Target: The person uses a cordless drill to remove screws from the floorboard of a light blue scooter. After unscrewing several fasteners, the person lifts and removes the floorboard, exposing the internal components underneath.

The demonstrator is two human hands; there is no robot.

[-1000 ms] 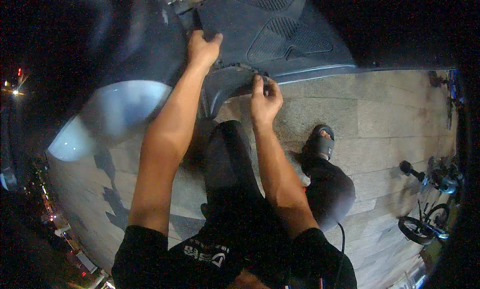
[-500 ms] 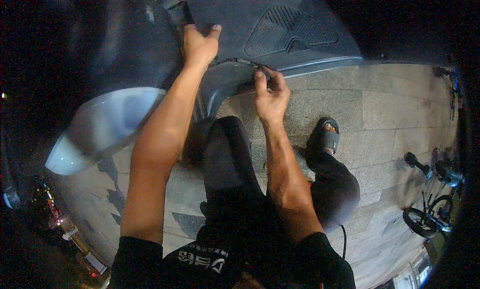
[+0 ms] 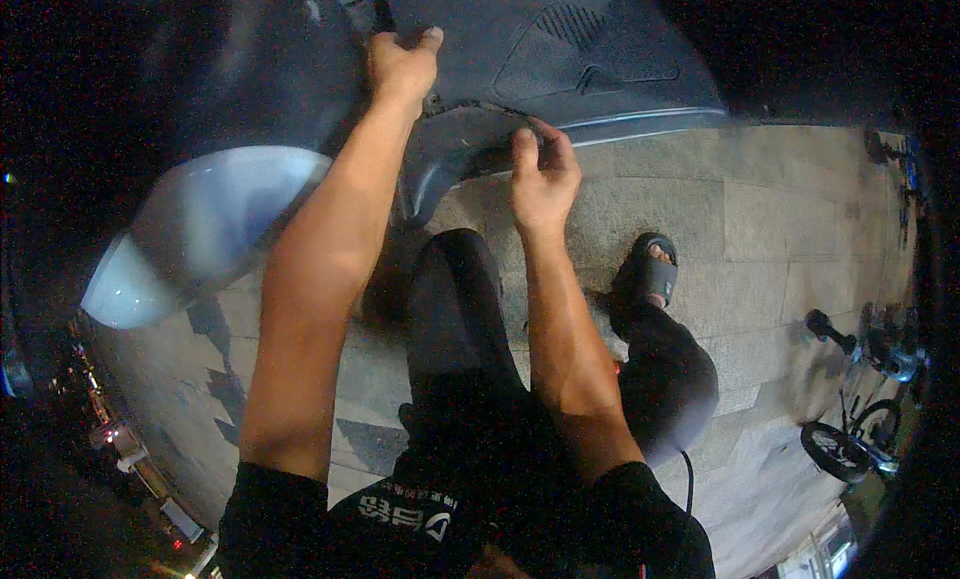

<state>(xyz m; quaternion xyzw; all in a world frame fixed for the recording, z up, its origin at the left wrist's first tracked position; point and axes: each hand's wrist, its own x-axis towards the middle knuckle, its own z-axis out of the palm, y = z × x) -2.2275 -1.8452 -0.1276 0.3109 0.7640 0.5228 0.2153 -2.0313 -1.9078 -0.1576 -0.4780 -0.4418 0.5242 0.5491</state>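
Note:
A dark grey moulded panel [image 3: 470, 39] with ribbed patches, apparently a vehicle's floor, spans the top. My left hand [image 3: 402, 71] reaches onto its left part, beside a short black upright piece [image 3: 383, 14]. The thumb sticks out, while the other fingers are hidden against the panel. At the panel's near edge, above a curved sill [image 3: 640, 127], my right hand [image 3: 545, 174] is closed, thumb and forefinger bent toward each other. A thin dark edge line [image 3: 470, 106] runs to these fingertips; what they pinch is too small to make out.
A pale, shiny curved panel [image 3: 205, 224] stands left of my left forearm. My bent knee [image 3: 455, 264] is below the sill. My foot in a dark slide sandal [image 3: 655, 274] rests on the stone paving [image 3: 760, 209]. A bicycle [image 3: 850, 444] is at the far right.
The panel, sill and pale panel sit slightly higher in the picture. My left hand has shifted up a little with them; my right hand stays by the edge, its fingers slightly higher.

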